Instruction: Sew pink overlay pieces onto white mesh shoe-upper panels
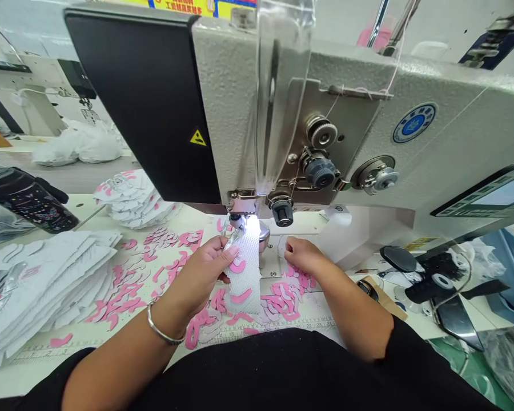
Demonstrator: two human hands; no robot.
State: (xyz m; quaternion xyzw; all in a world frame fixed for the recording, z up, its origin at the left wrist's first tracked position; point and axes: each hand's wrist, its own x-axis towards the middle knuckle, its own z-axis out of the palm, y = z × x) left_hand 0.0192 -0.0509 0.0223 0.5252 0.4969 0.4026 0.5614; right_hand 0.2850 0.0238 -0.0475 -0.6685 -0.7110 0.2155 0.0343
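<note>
Where the lamp shines down in the middle of the frame, the left hand [205, 265] pinches a white strip [246, 279] of mesh between thumb and fingers, close to its top end. That end sits right by the foot [240, 220] of the sewing machine [368, 142]. The strip looks thin, light and floppy, with pink moons [241, 296] stuck on it. I think it would bend and slip if held by one corner. A soft pinch on its side edge, near the foot, looks like the best hold. Just right of the foot, the right hand [302, 254] rests with bent fingers on a heap of loose pink pieces [282, 294]. I cannot tell if it grips one. The two hands are apart. White stacks [47, 274] lie at the left of the frame.
</note>
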